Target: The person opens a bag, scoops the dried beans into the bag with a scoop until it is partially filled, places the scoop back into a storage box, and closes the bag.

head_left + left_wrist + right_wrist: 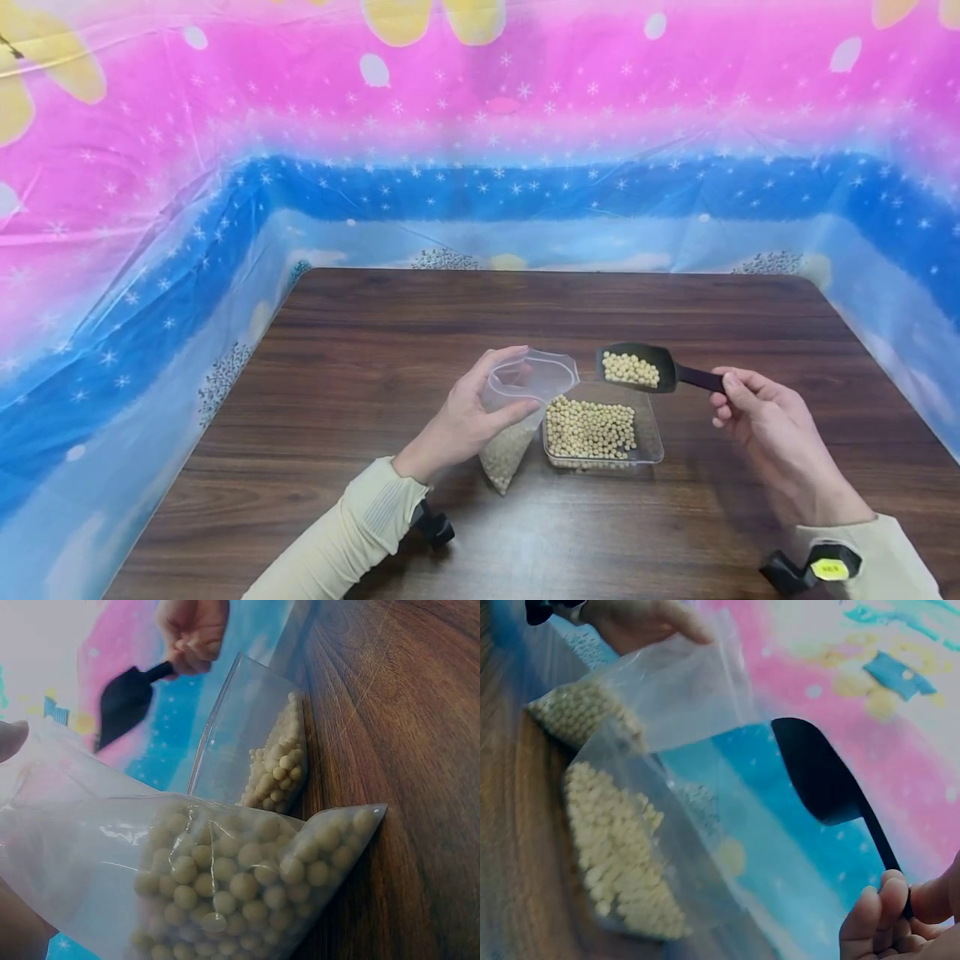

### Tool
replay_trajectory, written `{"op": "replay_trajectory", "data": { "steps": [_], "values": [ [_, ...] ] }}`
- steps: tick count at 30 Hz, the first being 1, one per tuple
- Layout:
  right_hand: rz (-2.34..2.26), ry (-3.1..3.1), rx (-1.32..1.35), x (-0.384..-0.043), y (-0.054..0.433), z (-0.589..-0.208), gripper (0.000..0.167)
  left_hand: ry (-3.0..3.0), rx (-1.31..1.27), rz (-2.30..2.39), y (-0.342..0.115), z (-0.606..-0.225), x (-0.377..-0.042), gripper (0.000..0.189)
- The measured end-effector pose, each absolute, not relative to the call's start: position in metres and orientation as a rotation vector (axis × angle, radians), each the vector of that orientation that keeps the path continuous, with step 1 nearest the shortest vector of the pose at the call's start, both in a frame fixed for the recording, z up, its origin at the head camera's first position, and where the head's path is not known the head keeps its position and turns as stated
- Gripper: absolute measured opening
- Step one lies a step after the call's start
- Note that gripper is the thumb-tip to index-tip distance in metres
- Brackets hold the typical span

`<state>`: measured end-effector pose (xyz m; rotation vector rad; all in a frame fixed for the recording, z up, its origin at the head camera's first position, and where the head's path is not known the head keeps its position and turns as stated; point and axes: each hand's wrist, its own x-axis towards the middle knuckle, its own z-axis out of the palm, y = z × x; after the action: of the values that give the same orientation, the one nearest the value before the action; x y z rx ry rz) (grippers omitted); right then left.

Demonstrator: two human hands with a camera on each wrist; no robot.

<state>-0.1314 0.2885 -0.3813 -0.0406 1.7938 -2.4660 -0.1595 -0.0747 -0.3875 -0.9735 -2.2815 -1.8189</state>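
My left hand (453, 417) grips a clear plastic bag (534, 375) near its top, thumb and fingers spread around the gaping mouth. Pale round beans (240, 885) fill the bag's lower part, whose pointed bottom corner reaches down to the tabletop. Between thumb and fingers, my right hand (776, 433) pinches the handle of a black scoop (667, 367). A small heap of beans (632, 369) lies in the scoop, which hovers to the right of the bag's mouth, apart from it. Below the scoop stands a clear rectangular tray (649, 429) of the same beans.
A dark wood-grain table (360, 333) carries the tray and bag. Behind it and along both sides hangs a pink and blue patterned cloth (480, 192). Black wrist devices (817, 568) sit at both cuffs.
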Motion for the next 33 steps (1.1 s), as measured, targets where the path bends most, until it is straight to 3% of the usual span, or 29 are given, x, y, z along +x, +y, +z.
{"op": "replay_trajectory", "data": {
  "steps": [17,33],
  "values": [
    [-2.604,1.903,-0.399,-0.118,0.242,-0.327,0.020,-2.300,-0.946,-1.834,-0.072,-0.353,-0.138,0.056],
    [-2.456,2.450,-0.418,-0.111,0.222,-0.310,0.019,-2.270,-0.979,-1.873,-0.073,-0.385,-0.158,0.060]
  ]
}}
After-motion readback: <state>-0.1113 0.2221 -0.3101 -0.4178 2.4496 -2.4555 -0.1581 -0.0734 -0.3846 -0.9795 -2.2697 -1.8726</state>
